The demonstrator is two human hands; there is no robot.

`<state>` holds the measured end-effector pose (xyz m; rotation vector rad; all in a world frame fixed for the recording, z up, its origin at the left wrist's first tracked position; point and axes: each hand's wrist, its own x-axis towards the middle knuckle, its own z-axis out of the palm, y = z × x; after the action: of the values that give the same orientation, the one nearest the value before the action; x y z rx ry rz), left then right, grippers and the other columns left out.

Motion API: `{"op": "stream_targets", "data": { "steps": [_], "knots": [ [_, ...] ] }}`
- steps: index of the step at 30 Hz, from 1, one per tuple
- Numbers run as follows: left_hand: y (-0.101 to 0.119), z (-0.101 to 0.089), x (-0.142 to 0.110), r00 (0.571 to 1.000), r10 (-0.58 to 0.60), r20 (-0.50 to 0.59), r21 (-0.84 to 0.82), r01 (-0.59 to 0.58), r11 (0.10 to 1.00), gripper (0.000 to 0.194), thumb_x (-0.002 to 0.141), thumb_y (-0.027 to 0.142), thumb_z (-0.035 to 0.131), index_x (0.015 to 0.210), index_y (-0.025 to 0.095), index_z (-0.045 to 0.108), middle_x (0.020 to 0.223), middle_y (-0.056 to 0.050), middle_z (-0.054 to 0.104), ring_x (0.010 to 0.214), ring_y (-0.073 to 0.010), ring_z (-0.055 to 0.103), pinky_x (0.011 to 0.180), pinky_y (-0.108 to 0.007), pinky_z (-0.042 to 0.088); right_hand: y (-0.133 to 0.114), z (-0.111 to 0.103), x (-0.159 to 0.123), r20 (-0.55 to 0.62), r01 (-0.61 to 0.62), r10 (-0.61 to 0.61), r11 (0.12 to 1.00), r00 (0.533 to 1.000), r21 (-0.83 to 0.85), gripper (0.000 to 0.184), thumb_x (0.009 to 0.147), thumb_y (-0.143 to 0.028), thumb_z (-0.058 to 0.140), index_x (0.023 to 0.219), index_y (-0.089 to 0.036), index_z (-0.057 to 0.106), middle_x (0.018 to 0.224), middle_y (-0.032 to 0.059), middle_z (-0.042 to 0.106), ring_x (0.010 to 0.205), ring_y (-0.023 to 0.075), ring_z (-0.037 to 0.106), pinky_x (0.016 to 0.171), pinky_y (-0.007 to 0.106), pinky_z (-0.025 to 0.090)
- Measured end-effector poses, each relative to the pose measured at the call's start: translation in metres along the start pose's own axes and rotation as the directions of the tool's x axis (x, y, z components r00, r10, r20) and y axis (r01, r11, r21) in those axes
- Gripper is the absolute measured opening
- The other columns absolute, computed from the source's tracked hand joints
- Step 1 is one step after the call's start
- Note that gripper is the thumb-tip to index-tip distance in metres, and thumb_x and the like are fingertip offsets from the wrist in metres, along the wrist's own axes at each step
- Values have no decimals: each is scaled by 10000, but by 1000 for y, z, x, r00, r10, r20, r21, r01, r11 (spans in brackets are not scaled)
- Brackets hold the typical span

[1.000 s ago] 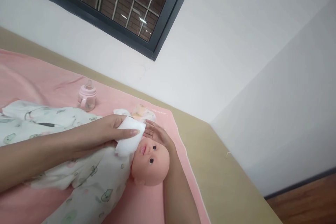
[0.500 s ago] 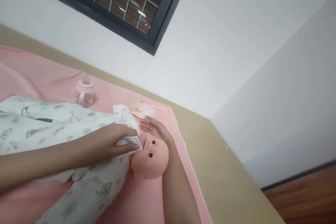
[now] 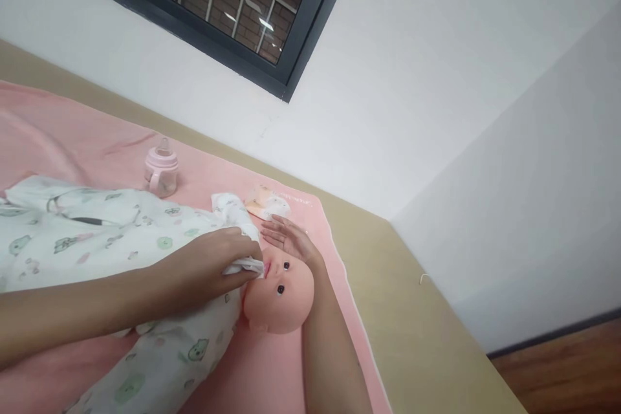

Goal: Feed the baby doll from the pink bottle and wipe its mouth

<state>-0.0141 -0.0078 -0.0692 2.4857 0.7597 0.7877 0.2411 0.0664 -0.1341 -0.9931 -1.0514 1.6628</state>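
Observation:
A baby doll (image 3: 291, 301) lies on its back on a pink blanket (image 3: 272, 375), wearing a white outfit (image 3: 165, 242) with green animal prints. From the left, my left hand (image 3: 226, 259) reaches across the doll's chest. Its fingers pinch a folded white tissue (image 3: 246, 265), which touches the doll's face at the mouth. My right hand (image 3: 288, 237) rests on the far side of the doll's head, palm up with fingers stretched out. The right forearm runs along the crown of the head.
Behind the doll's body stands a pink baby bottle (image 3: 162, 171) with a handle. A small patterned cloth (image 3: 266, 202) lies beyond my right hand. The tan bed surface (image 3: 383, 284) borders the blanket, with white walls and a dark-framed window (image 3: 286, 81) behind.
My left hand has closed in and turned slightly over the tissue, so less of the tissue shows at the doll's mouth. My right hand stays in place; the view has shifted slightly.

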Motion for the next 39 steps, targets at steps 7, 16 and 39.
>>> {"op": "stream_targets", "data": {
  "steps": [7, 16, 39],
  "knots": [
    [-17, 8, 1, 972, 194, -130, 39, -190, 981, 213, 878, 231, 466, 750, 195, 633, 754, -10, 604, 732, -177, 502, 690, -289, 337, 0, 3, -2, -13, 20, -20, 1000, 1000, -3, 399, 798, -327, 667, 1158, -177, 582, 1148, 99, 685, 1042, 214, 664, 1084, 438, 410],
    [-22, 9, 2, 952, 235, -197, 96, -219, 971, 206, 856, 210, 467, 796, 223, 664, 819, -5, 666, 791, -184, 558, 755, -317, 335, -1, 2, -1, 2, 19, -19, 999, 1000, -50, 416, 799, -360, 666, 1166, -181, 585, 1184, 110, 667, 1057, 217, 659, 1088, 439, 400],
    [-16, -1, 3, 952, 266, -153, 190, -236, 953, 310, 852, 130, 453, 888, 259, 734, 916, -19, 667, 814, -174, 591, 809, -312, 386, 5, 0, -3, 2, 50, -49, 998, 999, -42, 395, 793, -338, 673, 1155, -203, 594, 1187, 90, 668, 1113, 213, 631, 1090, 429, 407]
  ]
}}
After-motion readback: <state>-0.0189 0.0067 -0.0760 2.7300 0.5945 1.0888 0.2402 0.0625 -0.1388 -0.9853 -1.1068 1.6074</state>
